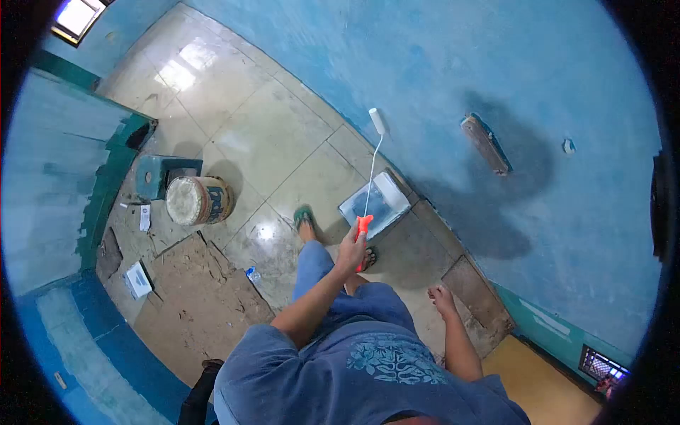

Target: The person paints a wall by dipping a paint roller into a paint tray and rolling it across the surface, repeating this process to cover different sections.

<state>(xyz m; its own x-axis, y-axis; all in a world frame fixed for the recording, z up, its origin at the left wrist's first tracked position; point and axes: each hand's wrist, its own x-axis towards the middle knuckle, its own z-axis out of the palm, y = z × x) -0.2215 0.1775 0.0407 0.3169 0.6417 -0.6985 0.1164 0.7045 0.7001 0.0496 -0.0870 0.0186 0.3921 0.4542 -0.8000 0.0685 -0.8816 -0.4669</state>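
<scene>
My left hand (351,253) is closed round the orange handle (365,225) of a paint roller. Its thin white rod rises from the handle to a small white roller head (377,121), which is beside the blue wall (425,64); whether the two touch I cannot tell. Below the rod, a paint tray (388,190) lies on the floor by the foot of the wall. My right hand (443,300) hangs low on the right, away from the roller, with its fingers curled; nothing shows in it.
A paint bucket (188,201) stands on the tiled floor at the left, against a green stool (150,177). Brown sheet (191,297) covers the floor at lower left. A brown fixture (486,145) sits on the wall. A yellow surface (542,382) is at lower right.
</scene>
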